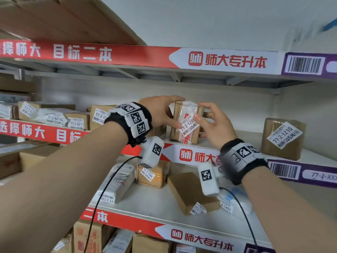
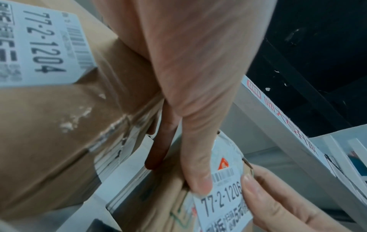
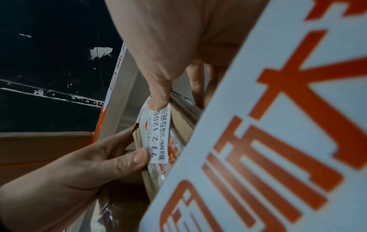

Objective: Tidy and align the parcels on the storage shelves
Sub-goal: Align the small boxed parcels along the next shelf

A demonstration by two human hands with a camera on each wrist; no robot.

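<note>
Both hands are on 1 small brown cardboard parcel wrapped in clear tape point(image 1: 186, 122), which carries a white sticker reading 77-2-1206 point(image 1: 188, 125) and stands upright at the front edge of the white metal middle shelf point(image 1: 310, 157), roughly midway along it. The left hand point(image 1: 160, 111) curls over the parcel's top and left side with its thumb pressed on the sticker's left end; the right hand point(image 1: 213, 123) wraps the right side, thumb on the sticker's upper right. So each hand has a closed hold on the same box, with no slack showing between fingers and cardboard. The step in hand appears to be squaring this parcel, label outward, in its row. The next move probably calls for turning it so its face runs parallel to the shelf's front edge and sliding it toward the taller brown carton labelled 77-2-1204 point(image 2: 49, 94), which stands just beside it on the left. Another brown carton marked 77-2-1210 point(image 1: 283, 138) sits well apart near the shelf's right end, tilted off square. The shelf fronts carry red, white and purple printed strips point(image 1: 200, 60); more parcels lie askew on the shelf below point(image 1: 164, 201), and a pale wall point(image 1: 218, 21) rises behind.
</note>
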